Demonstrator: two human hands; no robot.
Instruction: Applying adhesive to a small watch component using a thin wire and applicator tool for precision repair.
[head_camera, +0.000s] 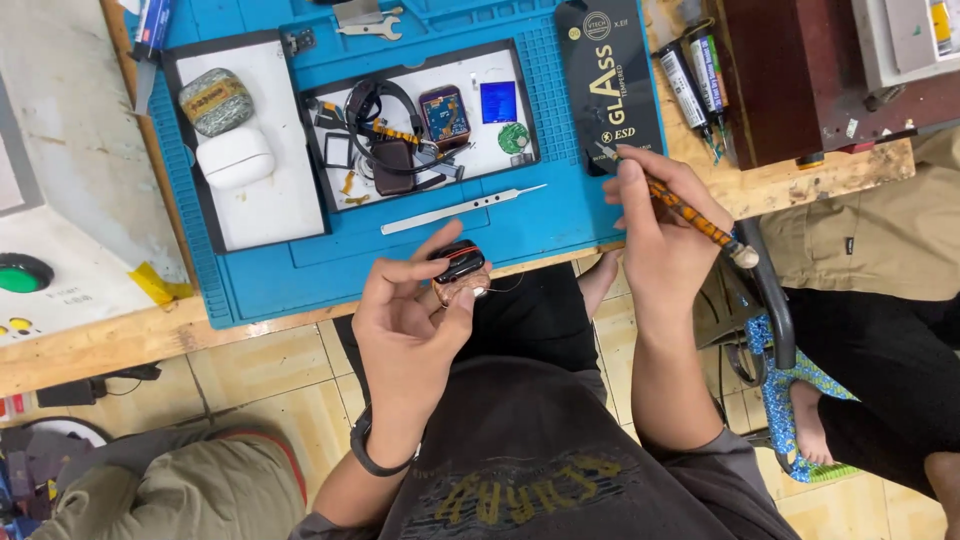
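Note:
My left hand (410, 315) pinches a small opened smartwatch body (460, 268), black and red with a coppery inside, just off the front edge of the blue work mat (560, 215). A thin wire trails from the watch to the right. My right hand (655, 225) grips an orange-and-black patterned tool (690, 212) like a pen. Its fine tip points up-left at the lower end of a black flat package (608, 75) on the mat. The two hands are apart.
A white tray (495, 140) holds a watch strap, small circuit boards and parts. A second tray (270, 205) holds a white earbud case and a patterned case. A metal pry tool (460, 210) lies on the mat. Glue tubes (695, 85) stand at the right. Another person's legs (880, 330) are at the right.

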